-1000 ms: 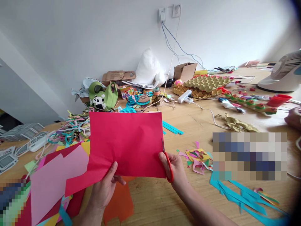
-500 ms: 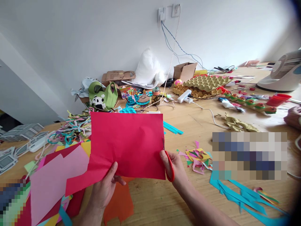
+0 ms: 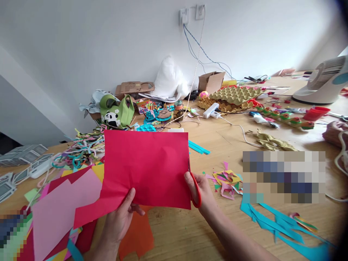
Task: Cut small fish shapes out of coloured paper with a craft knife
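I hold up a red sheet of paper [image 3: 144, 170] above the wooden table [image 3: 206, 145]. My left hand [image 3: 119, 217] pinches its lower edge, thumb on the front. At the sheet's right edge, my right hand [image 3: 199, 192] grips red-handled scissors [image 3: 194, 188], their dark blades pointing up along that edge. Behind the sheet the rest of the blades and my fingers are hidden.
Loose coloured paper sheets [image 3: 59, 206] lie at the left, an orange piece [image 3: 138, 235] below my hands. Teal strips [image 3: 280, 224] and small paper scraps [image 3: 227, 179] lie right. Farther back are pipe cleaners [image 3: 78, 148], a green panda bag [image 3: 116, 114], egg trays [image 3: 235, 96], a fan [image 3: 323, 81].
The sheet and both hands have barely shifted; the view has drifted slightly right and the scissors sit a little lower along the sheet's right edge.
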